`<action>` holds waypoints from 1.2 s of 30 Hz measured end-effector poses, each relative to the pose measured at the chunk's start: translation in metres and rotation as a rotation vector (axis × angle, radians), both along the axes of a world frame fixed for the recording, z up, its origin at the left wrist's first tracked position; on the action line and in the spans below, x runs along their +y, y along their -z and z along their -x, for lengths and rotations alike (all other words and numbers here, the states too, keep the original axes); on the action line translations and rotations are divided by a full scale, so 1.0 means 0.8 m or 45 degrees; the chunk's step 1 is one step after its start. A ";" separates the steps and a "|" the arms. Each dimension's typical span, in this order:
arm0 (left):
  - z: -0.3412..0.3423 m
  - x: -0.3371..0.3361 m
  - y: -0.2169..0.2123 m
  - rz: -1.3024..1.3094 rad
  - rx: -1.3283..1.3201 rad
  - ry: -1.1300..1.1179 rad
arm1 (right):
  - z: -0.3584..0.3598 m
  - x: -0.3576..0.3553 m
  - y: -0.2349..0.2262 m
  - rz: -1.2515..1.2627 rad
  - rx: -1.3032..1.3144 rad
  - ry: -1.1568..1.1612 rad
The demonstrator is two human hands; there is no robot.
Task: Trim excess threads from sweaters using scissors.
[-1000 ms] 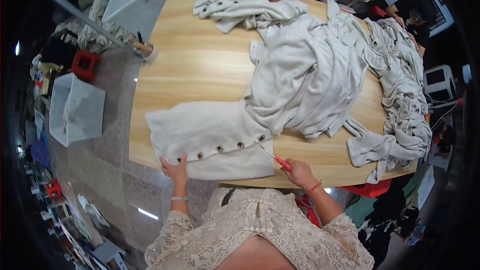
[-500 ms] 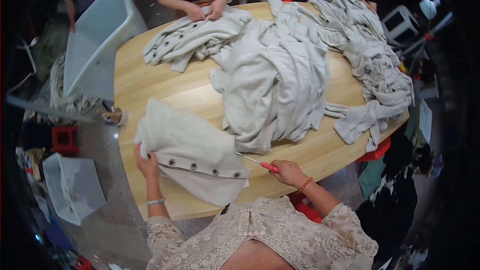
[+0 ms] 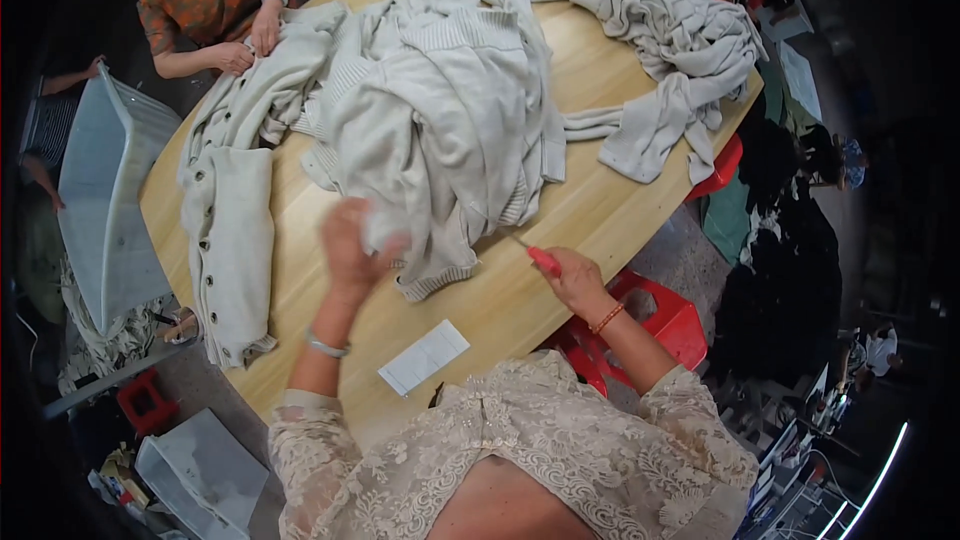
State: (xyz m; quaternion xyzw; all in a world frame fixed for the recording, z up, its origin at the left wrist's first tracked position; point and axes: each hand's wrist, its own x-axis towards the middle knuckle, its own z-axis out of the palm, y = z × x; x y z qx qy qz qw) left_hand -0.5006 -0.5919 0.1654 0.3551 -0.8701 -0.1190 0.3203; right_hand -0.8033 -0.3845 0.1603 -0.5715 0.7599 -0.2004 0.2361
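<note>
My left hand (image 3: 352,252) is smeared by motion at the near left edge of a heap of cream knit sweaters (image 3: 440,130). A pale bit of knit shows between its thumb and fingers, but whether they grip it is unclear. My right hand (image 3: 578,282) is closed round the red handle of a tool (image 3: 541,259) with a thin metal shaft. That shaft points at the heap's ribbed near edge. To the left lies a folded cream cardigan (image 3: 238,250) with a row of dark buttons.
Across the table (image 3: 310,340), a co-worker's hands (image 3: 250,55) handle another buttoned cardigan. More knitwear (image 3: 660,30) is piled along the far right edge. A white paper slip (image 3: 424,357) lies near me. A red stool (image 3: 655,315) and pale plastic bins (image 3: 110,200) stand around the table.
The buttoned cardigan has left my left hand and now lies folded at the left edge. My left hand has moved right to the heap. The view has shifted, and the paper slip is uncovered.
</note>
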 end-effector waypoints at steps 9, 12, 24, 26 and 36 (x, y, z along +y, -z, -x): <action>0.076 0.098 0.111 -0.168 -0.306 -0.012 | 0.071 0.023 0.007 -0.288 0.075 0.273; 0.068 0.097 0.101 -0.229 -0.136 0.129 | 0.058 0.009 0.019 -0.251 0.021 0.203; 0.021 0.210 -0.224 -1.007 1.322 0.736 | -0.030 -0.098 -0.062 0.710 -0.406 0.028; 0.100 0.195 -0.315 -1.775 1.527 0.661 | -0.017 -0.119 -0.095 0.670 -0.376 0.022; 0.064 0.201 -0.362 -1.290 1.643 0.387 | -0.060 -0.116 -0.112 0.711 -0.559 -0.188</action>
